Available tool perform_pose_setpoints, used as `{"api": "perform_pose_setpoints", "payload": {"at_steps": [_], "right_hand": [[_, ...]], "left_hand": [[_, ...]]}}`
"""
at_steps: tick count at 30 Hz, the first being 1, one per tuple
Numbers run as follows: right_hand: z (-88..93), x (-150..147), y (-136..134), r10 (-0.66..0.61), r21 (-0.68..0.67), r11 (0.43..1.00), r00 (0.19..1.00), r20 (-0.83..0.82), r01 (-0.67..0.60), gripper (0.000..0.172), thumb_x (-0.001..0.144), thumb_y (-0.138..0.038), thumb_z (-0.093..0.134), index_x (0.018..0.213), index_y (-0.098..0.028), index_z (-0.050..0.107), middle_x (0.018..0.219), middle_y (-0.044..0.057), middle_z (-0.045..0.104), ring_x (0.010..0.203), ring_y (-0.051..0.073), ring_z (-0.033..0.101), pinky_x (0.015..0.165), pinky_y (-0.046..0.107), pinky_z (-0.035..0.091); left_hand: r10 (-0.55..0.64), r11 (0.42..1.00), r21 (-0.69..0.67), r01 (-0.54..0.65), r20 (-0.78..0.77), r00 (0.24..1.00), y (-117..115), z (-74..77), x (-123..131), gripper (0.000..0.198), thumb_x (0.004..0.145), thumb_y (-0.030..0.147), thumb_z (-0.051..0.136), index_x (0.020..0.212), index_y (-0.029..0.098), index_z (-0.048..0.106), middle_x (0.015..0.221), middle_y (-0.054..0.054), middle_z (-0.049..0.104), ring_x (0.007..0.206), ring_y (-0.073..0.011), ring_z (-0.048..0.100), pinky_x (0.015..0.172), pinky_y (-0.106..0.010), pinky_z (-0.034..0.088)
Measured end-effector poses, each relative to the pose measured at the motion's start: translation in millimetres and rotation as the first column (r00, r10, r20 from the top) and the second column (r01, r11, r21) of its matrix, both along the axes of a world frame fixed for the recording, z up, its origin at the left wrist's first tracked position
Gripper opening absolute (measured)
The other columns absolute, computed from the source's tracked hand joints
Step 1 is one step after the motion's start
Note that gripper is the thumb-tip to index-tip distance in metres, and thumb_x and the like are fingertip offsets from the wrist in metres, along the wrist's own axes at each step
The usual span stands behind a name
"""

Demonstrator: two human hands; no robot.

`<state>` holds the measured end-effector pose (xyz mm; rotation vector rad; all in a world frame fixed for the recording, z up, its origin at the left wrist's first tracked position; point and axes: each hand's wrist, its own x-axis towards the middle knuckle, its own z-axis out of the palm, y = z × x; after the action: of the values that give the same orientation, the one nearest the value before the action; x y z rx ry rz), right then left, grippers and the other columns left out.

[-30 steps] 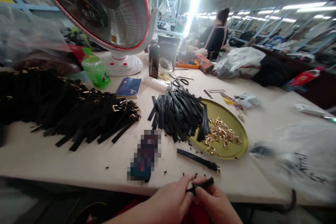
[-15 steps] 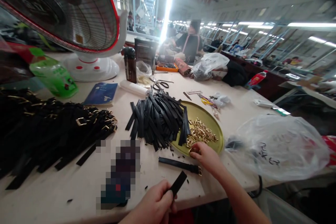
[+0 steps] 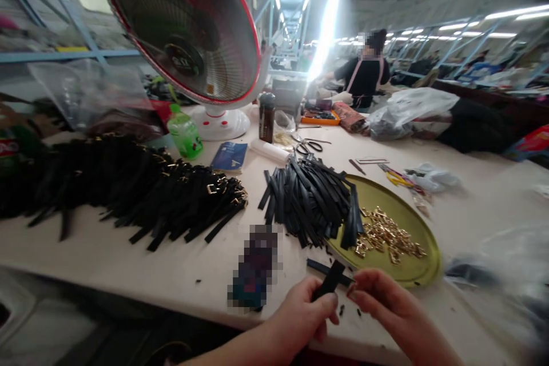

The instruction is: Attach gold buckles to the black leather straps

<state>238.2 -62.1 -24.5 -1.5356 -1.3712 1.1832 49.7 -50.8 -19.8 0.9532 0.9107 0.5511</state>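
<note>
My left hand [image 3: 304,309] is closed around a short black strap [image 3: 331,279], whose free end points up and away. Just right of it, my right hand [image 3: 384,297] has thumb and fingertips pinched close to the strap; whatever is between them is too small to make out. Behind the held strap lies another black strap [image 3: 316,266], partly covered by it and my hands. A round olive-green tray [image 3: 431,266] carries a heap of small gold buckles [image 3: 388,234]. Many loose black straps [image 3: 306,200] are piled on the table and over the tray's left edge.
Black straps with gold buckles [image 3: 171,194] form a long heap at left. A fan [image 3: 184,40], green bottle [image 3: 185,136], dark bottle [image 3: 266,118], blue booklet [image 3: 230,156] and scissors [image 3: 309,146] stand or lie behind. Plastic bags are at right; a person [image 3: 364,77] is farther back.
My right hand has come away from the tray's near edge to beside the strap in my left hand. The view has swung left, so the table things appear farther right.
</note>
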Motion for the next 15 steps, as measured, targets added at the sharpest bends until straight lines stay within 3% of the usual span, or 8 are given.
{"api": "perform_pose_setpoints", "payload": {"at_steps": [4, 6, 9, 12, 15], "right_hand": [[-2.8, -30, -25, 0.002, -0.14, 0.989, 0.957, -0.289, -0.044, 0.031, 0.066, -0.042, 0.068, 0.087, -0.021, 0.058, 0.069, 0.0, 0.059, 0.05, 0.009, 0.047, 0.045, 0.02, 0.036], [-1.0, -40, -31, -0.07, -0.241, 0.97, 0.91, -0.409, -0.033, 0.033, 0.063, -0.043, 0.071, 0.084, -0.021, 0.058, 0.063, -0.002, 0.057, 0.044, 0.006, 0.042, 0.042, 0.018, 0.032], [3.2, -50, -40, -0.191, -0.284, 0.958, 0.81, -0.555, 0.032, 0.043, 0.054, -0.042, 0.077, 0.087, -0.023, 0.059, 0.065, -0.002, 0.058, 0.051, 0.009, 0.05, 0.047, 0.019, 0.039], [1.6, -56, -46, -0.239, -0.212, 0.967, 0.777, -0.582, 0.138, 0.047, 0.052, -0.039, 0.079, 0.092, -0.026, 0.058, 0.067, -0.002, 0.058, 0.064, 0.014, 0.056, 0.059, 0.024, 0.046], [-4.8, -60, -47, -0.293, -0.227, 0.954, 0.768, -0.569, 0.196, 0.036, 0.057, -0.037, 0.076, 0.088, -0.026, 0.06, 0.067, -0.002, 0.06, 0.06, 0.012, 0.054, 0.056, 0.022, 0.045]], "left_hand": [[0.017, 1.0, -0.016, -0.017, 0.019, 1.0, -7, 3.6, -4, 0.024, 0.07, 0.033, 0.056, 0.084, 0.014, 0.051, 0.062, 0.005, 0.052, 0.041, -0.004, 0.038, 0.038, -0.016, 0.029], [-0.003, 1.0, -0.025, 0.003, 0.004, 1.0, -12, 3.7, -7, 0.022, 0.07, 0.03, 0.057, 0.084, 0.014, 0.052, 0.059, 0.006, 0.051, 0.041, -0.0044, 0.038, 0.038, -0.016, 0.028], [-0.023, 1.0, -0.016, 0.024, 0.033, 0.999, -17, 5.2, -9, 0.022, 0.07, 0.031, 0.057, 0.083, 0.013, 0.052, 0.057, 0.006, 0.05, 0.04, -0.0041, 0.038, 0.036, -0.016, 0.028], [0.011, 1.0, 0.019, -0.012, 0.019, 1.0, -22, 9.5, -8, 0.021, 0.07, 0.029, 0.058, 0.082, 0.013, 0.052, 0.056, 0.007, 0.048, 0.039, -0.0036, 0.037, 0.036, -0.015, 0.028], [0.045, 0.996, 0.073, -0.046, 0.006, 0.999, -25, 14.2, -6, 0.02, 0.071, 0.029, 0.056, 0.083, 0.013, 0.051, 0.057, 0.006, 0.048, 0.04, -0.0038, 0.037, 0.036, -0.015, 0.029]]}}
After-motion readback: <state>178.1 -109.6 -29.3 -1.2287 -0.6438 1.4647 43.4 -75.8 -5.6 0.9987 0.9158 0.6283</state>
